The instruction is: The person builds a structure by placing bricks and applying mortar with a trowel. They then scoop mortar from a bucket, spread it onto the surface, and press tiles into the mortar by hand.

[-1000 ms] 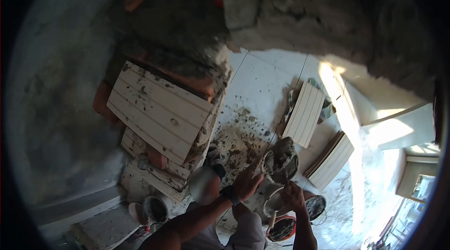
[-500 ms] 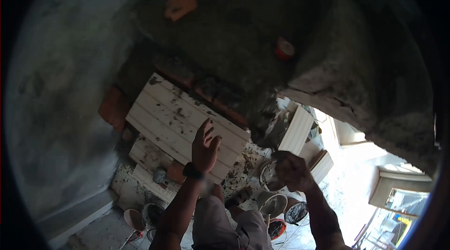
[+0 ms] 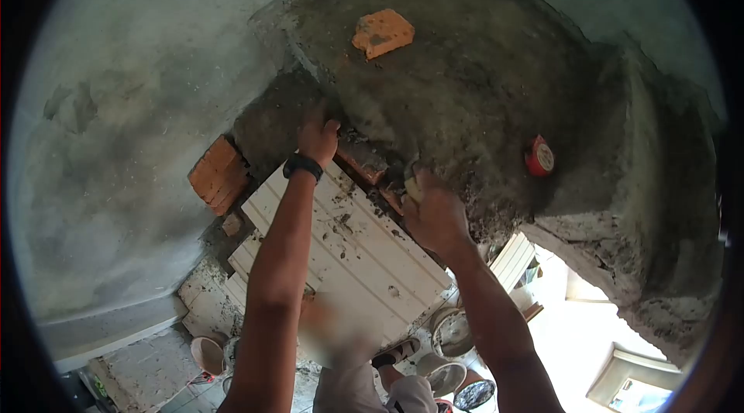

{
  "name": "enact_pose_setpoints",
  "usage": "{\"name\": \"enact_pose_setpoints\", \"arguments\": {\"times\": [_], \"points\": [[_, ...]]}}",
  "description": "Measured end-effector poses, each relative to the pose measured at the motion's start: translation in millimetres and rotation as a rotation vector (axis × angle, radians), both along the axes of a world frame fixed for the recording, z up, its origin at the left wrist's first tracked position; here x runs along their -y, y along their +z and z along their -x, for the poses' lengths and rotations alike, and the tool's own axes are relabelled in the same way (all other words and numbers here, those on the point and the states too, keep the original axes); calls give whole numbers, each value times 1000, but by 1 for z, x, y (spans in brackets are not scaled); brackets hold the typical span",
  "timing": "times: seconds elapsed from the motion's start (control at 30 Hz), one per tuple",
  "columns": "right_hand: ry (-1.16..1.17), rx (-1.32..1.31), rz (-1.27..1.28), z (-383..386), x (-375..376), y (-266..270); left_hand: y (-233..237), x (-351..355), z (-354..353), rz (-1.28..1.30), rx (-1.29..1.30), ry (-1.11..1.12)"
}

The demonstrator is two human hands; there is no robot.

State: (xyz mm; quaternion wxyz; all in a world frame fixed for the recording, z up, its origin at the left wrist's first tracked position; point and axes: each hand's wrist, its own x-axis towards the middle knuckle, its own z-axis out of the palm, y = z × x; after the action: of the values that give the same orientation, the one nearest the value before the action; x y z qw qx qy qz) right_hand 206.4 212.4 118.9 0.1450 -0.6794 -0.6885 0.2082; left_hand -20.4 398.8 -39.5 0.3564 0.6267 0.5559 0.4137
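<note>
My left hand (image 3: pixel 318 139), with a dark watch on its wrist, reaches to the left end of a row of mortar-smeared bricks (image 3: pixel 362 161). Its thumb stands apart from the fingers, which are blurred against the dark mortar. My right hand (image 3: pixel 439 218) is closed around the pale handle of a trowel (image 3: pixel 415 185). The trowel's blade is mostly hidden, low over the bricks' right part. Behind the row spreads a grey mortar surface (image 3: pixel 457 95) with a broken orange brick (image 3: pixel 384 33) and a red tape measure (image 3: pixel 540 156) on it.
A ribbed white panel (image 3: pixel 364 246), spattered with mortar, lies in front of the bricks. Another brick (image 3: pixel 219 174) leans by the left wall (image 3: pixel 139 157). Several buckets, including a pale one (image 3: pixel 453 333), stand on the floor below. A rough concrete edge (image 3: pixel 589 239) juts out on the right.
Both hands have moved forward to the brick row, the right one coming leftward from above the buckets. The view has shifted, so the bricks and the tape measure appear farther right and lower.
</note>
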Motion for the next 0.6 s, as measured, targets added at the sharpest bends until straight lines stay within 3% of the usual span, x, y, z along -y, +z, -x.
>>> {"name": "enact_pose_setpoints", "arguments": {"times": [0.03,0.1,0.17,0.27,0.37,0.43,0.53,0.6], "points": [[8,1,-9,2,-4,-5,-4,-13,4,80,65,-133],[-41,8,-18,9,-1,-13,-7,-14,2,137,121,-162],[-36,-9,-60,11,1,0,9,-3,-4,65,-87,-173],[-20,-91,-109,16,-1,5,4,-6,1,-28,-179,-242],[64,-6,-20,19,-10,-11,9,1,-1,14,-116,-176],[58,161,189,22,-23,-13,1,5,1,-7,-72,-188],[1,-21,24,36,-22,4,-4,1,7,-28,-26,-216],[26,37,158,37,-41,-11,-3,8,6,-26,-21,-237]]}}
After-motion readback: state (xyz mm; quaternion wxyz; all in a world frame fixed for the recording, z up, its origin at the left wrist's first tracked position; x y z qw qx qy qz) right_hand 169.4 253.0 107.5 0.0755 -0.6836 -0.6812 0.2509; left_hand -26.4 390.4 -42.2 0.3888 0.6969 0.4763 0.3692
